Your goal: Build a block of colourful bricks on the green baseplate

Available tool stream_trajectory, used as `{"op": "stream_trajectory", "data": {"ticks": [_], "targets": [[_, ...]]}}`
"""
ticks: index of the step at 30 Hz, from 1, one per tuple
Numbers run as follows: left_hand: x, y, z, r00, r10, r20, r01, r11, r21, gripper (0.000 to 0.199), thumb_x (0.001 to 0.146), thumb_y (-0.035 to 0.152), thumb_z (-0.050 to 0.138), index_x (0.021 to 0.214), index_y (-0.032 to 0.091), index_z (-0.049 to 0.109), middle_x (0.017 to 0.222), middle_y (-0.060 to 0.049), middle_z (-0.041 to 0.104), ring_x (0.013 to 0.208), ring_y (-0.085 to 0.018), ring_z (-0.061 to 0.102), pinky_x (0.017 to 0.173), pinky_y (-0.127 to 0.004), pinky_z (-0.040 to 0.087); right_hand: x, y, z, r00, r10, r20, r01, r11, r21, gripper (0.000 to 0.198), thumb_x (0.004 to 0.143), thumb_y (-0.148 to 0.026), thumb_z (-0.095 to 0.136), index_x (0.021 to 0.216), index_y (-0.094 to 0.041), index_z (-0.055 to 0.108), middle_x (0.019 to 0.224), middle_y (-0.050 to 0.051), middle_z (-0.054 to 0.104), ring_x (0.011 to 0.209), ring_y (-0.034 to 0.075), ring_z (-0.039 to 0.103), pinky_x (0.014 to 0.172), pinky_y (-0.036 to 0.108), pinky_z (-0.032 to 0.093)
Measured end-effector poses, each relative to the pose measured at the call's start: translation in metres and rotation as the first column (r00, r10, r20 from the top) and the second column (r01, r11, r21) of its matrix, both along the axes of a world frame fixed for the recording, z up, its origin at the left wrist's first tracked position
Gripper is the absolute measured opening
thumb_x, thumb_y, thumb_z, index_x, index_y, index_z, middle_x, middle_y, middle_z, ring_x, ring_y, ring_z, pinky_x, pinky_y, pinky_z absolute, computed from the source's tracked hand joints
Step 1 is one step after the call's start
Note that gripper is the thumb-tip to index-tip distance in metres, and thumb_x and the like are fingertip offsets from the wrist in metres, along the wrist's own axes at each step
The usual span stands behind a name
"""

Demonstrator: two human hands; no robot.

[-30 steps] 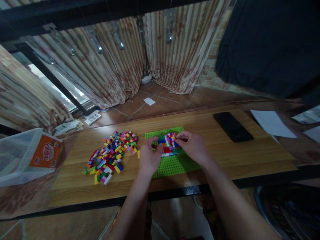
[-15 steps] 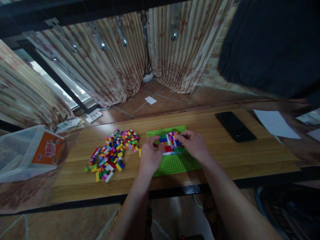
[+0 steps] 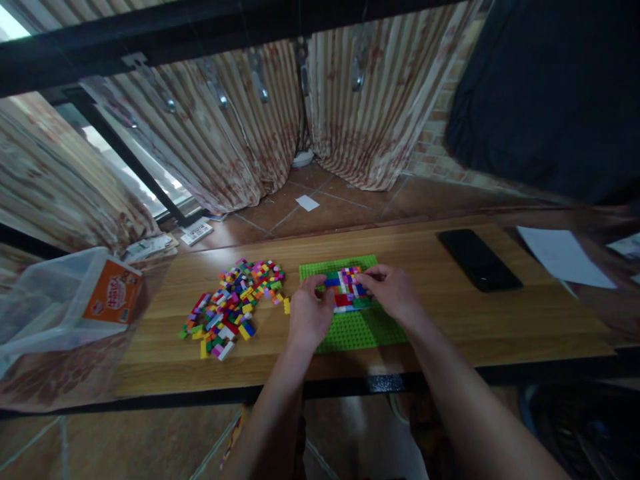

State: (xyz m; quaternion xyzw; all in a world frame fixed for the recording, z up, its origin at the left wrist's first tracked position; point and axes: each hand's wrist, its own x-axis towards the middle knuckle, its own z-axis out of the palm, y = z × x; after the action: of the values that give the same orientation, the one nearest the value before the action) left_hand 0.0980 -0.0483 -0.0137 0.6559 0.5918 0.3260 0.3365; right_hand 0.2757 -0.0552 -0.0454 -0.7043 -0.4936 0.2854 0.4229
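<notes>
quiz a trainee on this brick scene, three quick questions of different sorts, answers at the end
1. True or false: the loose brick pile lies left of the baseplate, as the person sees it.
2. Which of the person's hands is nearer the black phone?
3. Fill in: the built bricks sit on a baseplate coloured ____.

Key: 1. True. 2. The right hand. 3. Green.

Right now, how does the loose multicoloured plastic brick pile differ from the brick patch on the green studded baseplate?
The brick pile lies jumbled on the wooden table; the brick patch sits aligned on the green baseplate. The pile spreads wider; the patch is compact. Both are multicoloured.
</notes>
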Motion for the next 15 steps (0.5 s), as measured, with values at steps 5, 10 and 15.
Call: {"op": "stream_trajectory", "data": {"ticks": [5,10,15], "targets": [[-0.003,0.000,0.001,1.000,0.008,0.006,-0.008,1.000,0.004,0.025,0.080,0.013,0.064,0.103,0.017,0.070,0.100,-0.010,0.074,0.078,-0.020,0.067,0.078,-0.034,0.053,0.006,-0.004,0.002,1.000,0.018,0.025,-0.018,0.999,-0.035,0.037,0.079,-0.055,0.064,0.076,-0.019,0.072,0.069,0.008,0.074,0.059,0.021,0.067,0.058,0.033,0.052],[-0.020,0.009,0.001,0.997,0.075,0.031,-0.076,0.997,0.021,0.023,0.078,0.009,0.062,0.098,0.017,0.071,0.096,-0.008,0.074,0.077,-0.019,0.067,0.079,-0.033,0.052,0.013,-0.007,0.004,0.999,-0.046,-0.016,0.045,0.997,-0.059,0.039,0.082,-0.056,0.059,0.077,-0.019,0.071,0.069,0.008,0.073,0.059,0.021,0.068,0.057,0.034,0.053],[-0.050,0.020,0.000,0.990,0.138,0.032,-0.140,0.986,0.086,0.022,0.080,0.008,0.056,0.091,0.018,0.073,0.089,-0.007,0.075,0.082,-0.021,0.069,0.080,-0.032,0.052,0.013,-0.007,0.010,0.994,-0.100,-0.034,0.098,0.994,-0.039,0.036,0.079,-0.054,0.061,0.076,-0.019,0.070,0.070,0.008,0.074,0.059,0.021,0.068,0.054,0.032,0.051]]}}
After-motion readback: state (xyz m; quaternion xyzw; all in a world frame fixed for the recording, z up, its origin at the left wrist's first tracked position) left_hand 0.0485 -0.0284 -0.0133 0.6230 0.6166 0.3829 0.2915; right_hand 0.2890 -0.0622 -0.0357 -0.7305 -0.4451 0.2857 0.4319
